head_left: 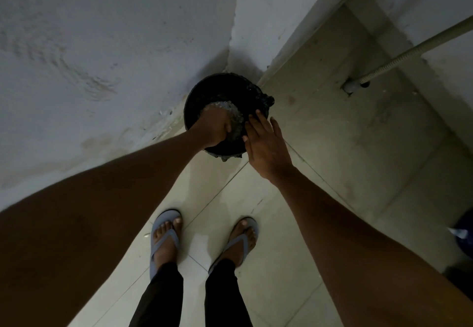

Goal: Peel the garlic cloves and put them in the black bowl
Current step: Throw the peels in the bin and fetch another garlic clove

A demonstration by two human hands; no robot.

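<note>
Walls are closing in on the left and far side of the head view, meeting in a corner just behind the black bowl [225, 96]; tiled floor [294, 249] is lying open near and to the right. The left hand [215, 129] is reaching down inside the bowl among bubbling water [234, 114], fingers curled, though what they are holding I cannot tell. The right hand [266, 144] is resting spread against the bowl's right rim. Feet in grey sandals [163, 237] are standing near.

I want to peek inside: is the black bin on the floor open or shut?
Open: the black bin has no lid, and the left hand reaches inside.
</note>
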